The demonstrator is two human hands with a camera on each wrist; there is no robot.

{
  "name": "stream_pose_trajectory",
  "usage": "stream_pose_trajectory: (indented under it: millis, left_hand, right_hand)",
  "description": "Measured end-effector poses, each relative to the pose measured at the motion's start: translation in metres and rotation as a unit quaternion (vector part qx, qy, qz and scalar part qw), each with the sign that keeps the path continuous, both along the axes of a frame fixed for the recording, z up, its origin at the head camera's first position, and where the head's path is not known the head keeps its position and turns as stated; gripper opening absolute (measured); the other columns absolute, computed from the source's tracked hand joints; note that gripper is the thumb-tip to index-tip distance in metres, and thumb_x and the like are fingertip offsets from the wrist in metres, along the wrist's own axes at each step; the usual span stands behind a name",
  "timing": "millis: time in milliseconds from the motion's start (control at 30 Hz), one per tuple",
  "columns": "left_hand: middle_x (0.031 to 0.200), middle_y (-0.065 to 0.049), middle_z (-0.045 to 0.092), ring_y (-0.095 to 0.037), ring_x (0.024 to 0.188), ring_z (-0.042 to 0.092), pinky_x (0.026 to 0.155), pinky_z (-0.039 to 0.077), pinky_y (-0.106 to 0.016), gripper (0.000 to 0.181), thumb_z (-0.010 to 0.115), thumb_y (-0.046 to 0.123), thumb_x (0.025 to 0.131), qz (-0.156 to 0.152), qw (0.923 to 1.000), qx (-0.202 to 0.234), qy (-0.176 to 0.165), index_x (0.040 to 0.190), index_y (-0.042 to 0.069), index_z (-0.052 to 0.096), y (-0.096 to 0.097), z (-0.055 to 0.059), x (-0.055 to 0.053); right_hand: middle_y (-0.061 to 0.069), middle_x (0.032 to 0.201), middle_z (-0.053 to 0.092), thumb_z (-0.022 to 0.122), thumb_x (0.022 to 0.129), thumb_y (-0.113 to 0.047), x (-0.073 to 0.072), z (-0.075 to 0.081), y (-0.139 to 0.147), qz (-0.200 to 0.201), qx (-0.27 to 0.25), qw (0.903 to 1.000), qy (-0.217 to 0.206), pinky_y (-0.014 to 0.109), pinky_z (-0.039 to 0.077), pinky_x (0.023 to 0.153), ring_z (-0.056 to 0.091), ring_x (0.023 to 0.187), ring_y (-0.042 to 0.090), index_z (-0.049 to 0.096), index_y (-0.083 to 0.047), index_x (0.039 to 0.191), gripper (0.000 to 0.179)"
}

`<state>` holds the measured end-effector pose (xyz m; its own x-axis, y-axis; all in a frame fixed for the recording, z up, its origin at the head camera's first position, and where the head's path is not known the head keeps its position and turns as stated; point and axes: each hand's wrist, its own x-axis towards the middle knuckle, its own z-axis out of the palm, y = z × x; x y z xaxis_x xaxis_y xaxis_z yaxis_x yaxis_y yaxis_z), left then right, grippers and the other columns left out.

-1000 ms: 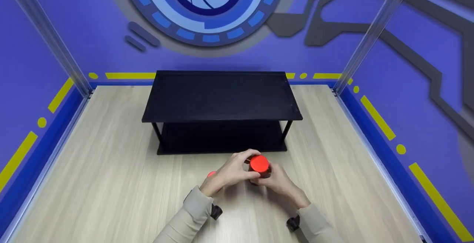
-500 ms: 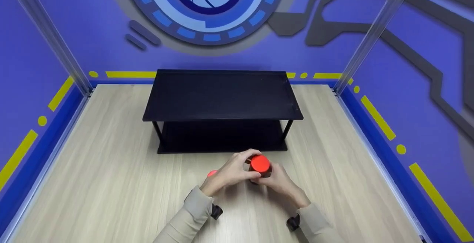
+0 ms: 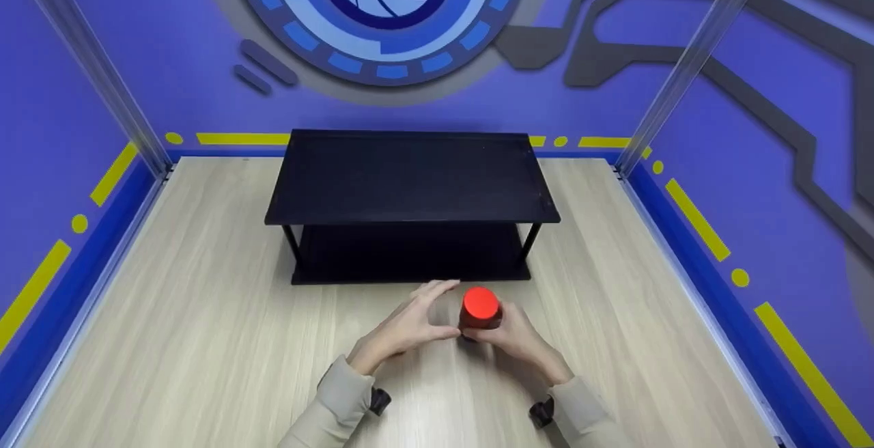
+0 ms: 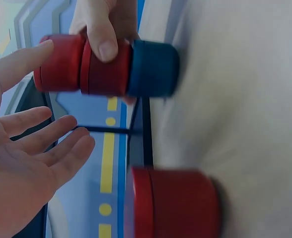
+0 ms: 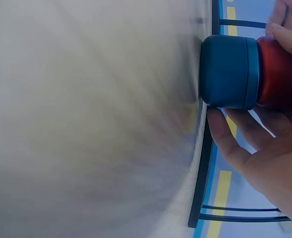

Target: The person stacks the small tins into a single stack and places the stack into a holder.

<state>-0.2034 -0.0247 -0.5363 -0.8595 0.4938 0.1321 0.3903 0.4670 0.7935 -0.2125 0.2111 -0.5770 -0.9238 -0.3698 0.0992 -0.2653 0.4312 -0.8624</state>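
A stack of small round lidded tins stands on the table in front of the shelf. At its base is a blue tin (image 4: 156, 69), above that a red tin (image 4: 106, 79), and another red tin (image 3: 481, 303) tops it. My right hand (image 3: 522, 342) grips the stack from the right, its thumb across the middle red tin. To the left, my left hand (image 3: 406, 325) is spread with nothing in it; its thumb tip is close to the stack, and I cannot tell if it touches. A separate red tin (image 4: 181, 203) shows in the left wrist view, hidden in the head view.
Behind the hands stands a black two-tier shelf (image 3: 416, 178) with thin posts. The wood-patterned table (image 3: 205, 284) extends to both sides, bounded by blue panels (image 3: 61, 93) with clear corner posts.
My left hand has let go of the top red tin and moved left, its fingers spreading. The right hand and the stack have stayed in place.
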Motion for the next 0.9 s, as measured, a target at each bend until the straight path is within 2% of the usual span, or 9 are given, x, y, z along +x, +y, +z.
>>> stream_pose_trajectory:
  millis: [100,200,333,400,467,567,633,700,900]
  left_hand:
    - [0.146,-0.007,0.046,-0.029,0.138,0.039,0.110,0.038,-0.050,0.077,0.078,0.033,0.078,0.005,0.9995,-0.024,0.022,0.145,0.017,0.042,-0.012,-0.006,0.000]
    - [0.146,-0.011,0.044,-0.029,0.138,0.036,0.111,0.036,-0.051,0.080,0.079,0.035,0.076,0.003,0.9989,-0.041,0.020,0.144,0.014,0.043,-0.025,-0.013,0.003]
    - [0.148,-0.015,0.040,-0.034,0.139,0.033,0.110,0.035,-0.056,0.086,0.081,0.038,0.072,-0.014,0.9985,-0.051,-0.010,0.144,0.011,0.043,-0.041,-0.022,0.007]
    - [0.149,-0.015,0.039,-0.041,0.140,0.030,0.111,0.032,-0.060,0.087,0.082,0.036,0.071,-0.016,0.9980,-0.055,-0.028,0.145,0.012,0.041,-0.047,-0.026,0.009]
    - [0.148,-0.013,0.042,-0.045,0.140,0.030,0.111,0.030,-0.062,0.087,0.082,0.031,0.071,-0.015,0.9976,-0.057,-0.038,0.145,0.012,0.040,-0.051,-0.030,0.010]
    - [0.145,-0.011,0.045,-0.042,0.138,0.035,0.109,0.034,-0.059,0.086,0.081,0.023,0.071,-0.005,0.9973,-0.057,-0.046,0.145,0.011,0.040,-0.055,-0.035,0.013]
    - [0.143,-0.011,0.047,-0.035,0.134,0.042,0.107,0.039,-0.054,0.083,0.080,0.017,0.071,-0.002,0.9977,-0.056,-0.039,0.144,0.009,0.041,-0.057,-0.037,0.014]
    - [0.141,-0.010,0.049,-0.029,0.129,0.047,0.103,0.044,-0.049,0.080,0.079,0.013,0.071,0.003,0.9977,-0.058,-0.035,0.142,0.008,0.042,-0.059,-0.039,0.015]
    - [0.134,-0.008,0.054,-0.028,0.121,0.052,0.098,0.045,-0.049,0.072,0.075,0.006,0.069,0.023,0.9968,-0.063,-0.043,0.135,0.011,0.048,-0.063,-0.041,0.016]
  right_hand:
    - [0.003,0.109,0.071,0.083,0.074,-0.025,0.000,0.001,0.000,-0.006,0.000,1.0000,-0.005,0.031,0.049,0.095,0.064,0.104,0.012,0.061,-0.010,0.118,0.052]
    - [0.003,0.109,0.071,0.083,0.074,-0.025,0.000,0.002,-0.001,-0.009,0.003,0.9999,-0.012,0.033,0.048,0.097,0.065,0.104,0.013,0.062,-0.010,0.118,0.051]
    - [0.004,0.109,0.071,0.083,0.074,-0.024,0.000,0.002,-0.001,-0.013,0.003,0.9999,-0.010,0.033,0.048,0.096,0.065,0.104,0.013,0.062,-0.009,0.117,0.050]
    - [0.007,0.110,0.071,0.083,0.074,-0.020,0.004,0.011,-0.003,-0.015,0.004,0.9998,-0.010,0.034,0.048,0.097,0.065,0.106,0.016,0.062,-0.006,0.117,0.050]
    - [0.007,0.111,0.070,0.083,0.074,-0.020,0.004,0.011,-0.003,-0.016,0.005,0.9998,-0.009,0.034,0.048,0.097,0.065,0.107,0.018,0.061,-0.006,0.118,0.051]
    - [0.008,0.111,0.070,0.083,0.074,-0.020,0.004,0.010,-0.003,-0.014,0.009,0.9998,-0.011,0.036,0.048,0.098,0.065,0.107,0.021,0.060,-0.005,0.119,0.053]
    - [0.005,0.111,0.070,0.083,0.073,-0.024,0.001,0.001,0.000,-0.013,0.009,0.9998,-0.010,0.035,0.049,0.097,0.065,0.106,0.019,0.061,-0.008,0.118,0.053]
    - [0.005,0.110,0.071,0.083,0.073,-0.024,0.001,0.001,-0.001,-0.012,0.009,0.9998,-0.011,0.034,0.049,0.096,0.065,0.105,0.018,0.061,-0.008,0.118,0.052]
    - [0.005,0.111,0.070,0.083,0.073,-0.022,0.002,0.002,-0.002,-0.005,-0.002,0.9999,-0.014,0.034,0.049,0.096,0.065,0.106,0.017,0.061,-0.008,0.119,0.052]
